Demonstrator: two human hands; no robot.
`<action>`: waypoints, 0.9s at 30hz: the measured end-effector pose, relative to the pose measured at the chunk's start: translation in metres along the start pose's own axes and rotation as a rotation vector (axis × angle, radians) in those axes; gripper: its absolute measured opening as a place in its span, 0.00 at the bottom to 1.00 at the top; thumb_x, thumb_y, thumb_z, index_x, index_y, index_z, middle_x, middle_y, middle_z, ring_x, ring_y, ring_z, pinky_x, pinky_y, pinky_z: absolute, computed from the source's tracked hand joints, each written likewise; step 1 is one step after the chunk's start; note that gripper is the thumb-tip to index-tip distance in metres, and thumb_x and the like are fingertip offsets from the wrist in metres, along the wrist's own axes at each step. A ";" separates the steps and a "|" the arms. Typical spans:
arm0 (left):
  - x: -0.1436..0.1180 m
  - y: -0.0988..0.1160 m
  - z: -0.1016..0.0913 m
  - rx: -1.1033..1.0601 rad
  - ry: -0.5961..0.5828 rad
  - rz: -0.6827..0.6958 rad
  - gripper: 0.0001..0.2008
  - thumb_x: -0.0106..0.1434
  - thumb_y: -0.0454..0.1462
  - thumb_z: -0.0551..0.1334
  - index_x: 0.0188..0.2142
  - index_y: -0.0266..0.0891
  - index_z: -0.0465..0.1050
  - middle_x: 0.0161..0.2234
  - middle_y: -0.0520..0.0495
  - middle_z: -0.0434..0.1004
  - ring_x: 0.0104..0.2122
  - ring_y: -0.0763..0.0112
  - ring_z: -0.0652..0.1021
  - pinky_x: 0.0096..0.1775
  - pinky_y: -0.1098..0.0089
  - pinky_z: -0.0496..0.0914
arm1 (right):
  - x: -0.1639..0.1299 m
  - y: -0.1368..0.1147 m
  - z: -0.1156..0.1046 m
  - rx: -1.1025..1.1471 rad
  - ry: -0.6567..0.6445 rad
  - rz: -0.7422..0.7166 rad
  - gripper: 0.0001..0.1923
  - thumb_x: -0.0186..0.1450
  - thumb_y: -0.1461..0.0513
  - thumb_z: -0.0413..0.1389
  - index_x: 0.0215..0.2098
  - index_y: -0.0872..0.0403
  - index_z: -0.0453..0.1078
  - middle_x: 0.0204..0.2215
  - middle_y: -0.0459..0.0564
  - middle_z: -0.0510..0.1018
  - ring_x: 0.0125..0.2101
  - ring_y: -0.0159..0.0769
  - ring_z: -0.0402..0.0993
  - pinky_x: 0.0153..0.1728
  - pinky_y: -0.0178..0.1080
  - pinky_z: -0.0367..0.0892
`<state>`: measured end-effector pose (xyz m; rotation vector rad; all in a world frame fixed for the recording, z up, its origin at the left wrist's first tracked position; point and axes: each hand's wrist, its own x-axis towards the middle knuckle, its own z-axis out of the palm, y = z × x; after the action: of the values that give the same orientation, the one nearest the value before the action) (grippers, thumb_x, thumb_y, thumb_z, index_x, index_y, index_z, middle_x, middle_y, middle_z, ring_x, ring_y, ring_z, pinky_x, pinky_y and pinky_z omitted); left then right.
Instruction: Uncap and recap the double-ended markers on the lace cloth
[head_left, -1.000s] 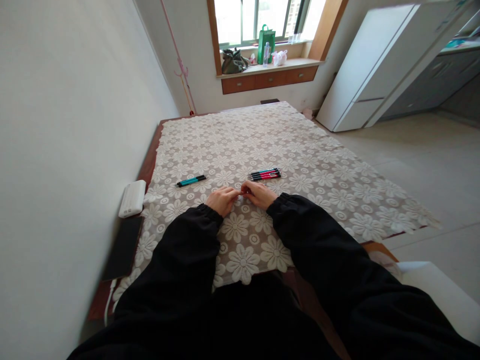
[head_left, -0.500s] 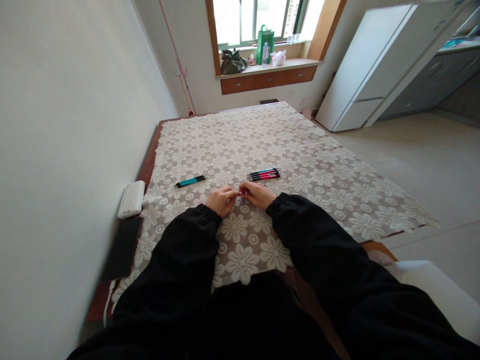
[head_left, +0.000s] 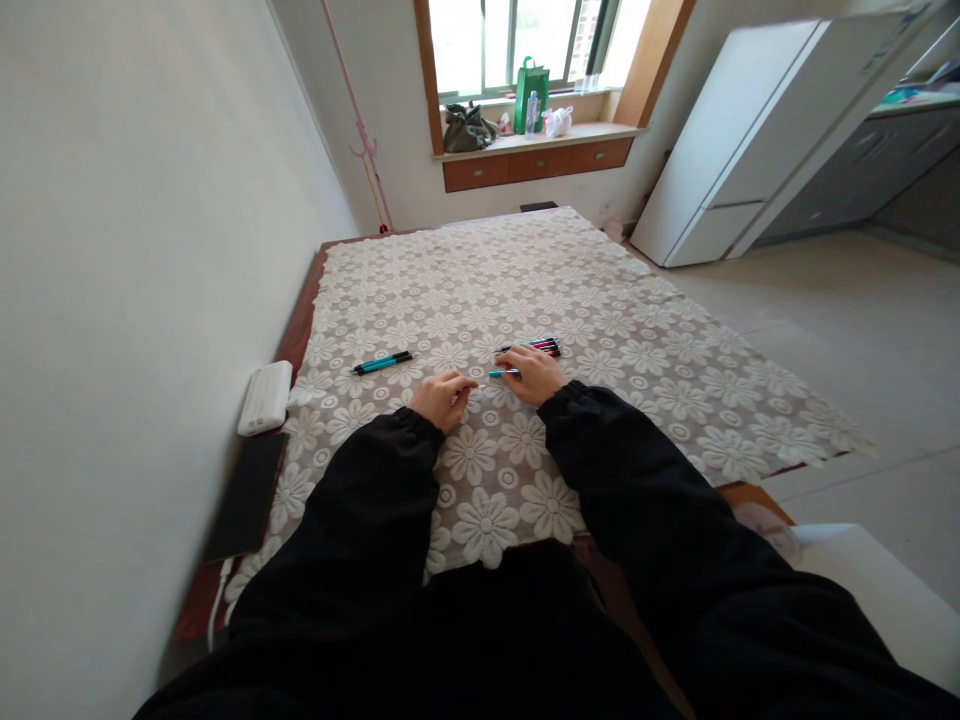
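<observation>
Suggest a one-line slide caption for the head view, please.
Right hand grips a teal pen near the pen bundle; left hand rests on the lace tablecloth.

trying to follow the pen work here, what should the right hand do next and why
Probably draw the teal pen back toward the left hand: the right hand grips it beside the pile of pens, and the left hand waits curled on the lace cloth.

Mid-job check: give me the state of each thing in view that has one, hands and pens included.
left hand: loosely curled, resting on the lace cloth; contents hidden
right hand: grip on the teal part
teal pen: lying flat, apart from both hands
pen bundle: lying side by side, beside the right hand
drawers: shut
</observation>
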<state>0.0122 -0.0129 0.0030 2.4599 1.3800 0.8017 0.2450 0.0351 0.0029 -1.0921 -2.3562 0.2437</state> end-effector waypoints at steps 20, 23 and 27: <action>0.000 -0.004 0.004 -0.011 0.064 0.029 0.10 0.66 0.33 0.59 0.40 0.42 0.80 0.37 0.48 0.80 0.32 0.71 0.77 0.38 0.69 0.73 | 0.000 -0.014 0.004 0.113 -0.089 -0.082 0.04 0.66 0.65 0.57 0.39 0.53 0.72 0.38 0.51 0.78 0.42 0.41 0.71 0.45 0.41 0.61; 0.000 -0.004 0.003 -0.009 0.064 0.021 0.10 0.65 0.33 0.59 0.40 0.42 0.80 0.37 0.48 0.80 0.32 0.71 0.77 0.38 0.69 0.73 | 0.000 -0.012 0.004 0.116 -0.085 -0.091 0.04 0.65 0.66 0.56 0.39 0.53 0.72 0.38 0.51 0.78 0.42 0.41 0.71 0.45 0.41 0.61; 0.000 -0.003 0.002 -0.014 0.064 0.017 0.10 0.66 0.33 0.59 0.40 0.42 0.80 0.36 0.48 0.79 0.33 0.71 0.77 0.38 0.70 0.73 | 0.000 -0.007 0.001 0.094 -0.063 -0.099 0.05 0.65 0.66 0.56 0.39 0.53 0.71 0.38 0.51 0.78 0.41 0.41 0.70 0.45 0.41 0.61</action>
<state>0.0113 -0.0114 -0.0004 2.4591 1.3713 0.8983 0.2394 0.0306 0.0045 -0.9341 -2.4199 0.3537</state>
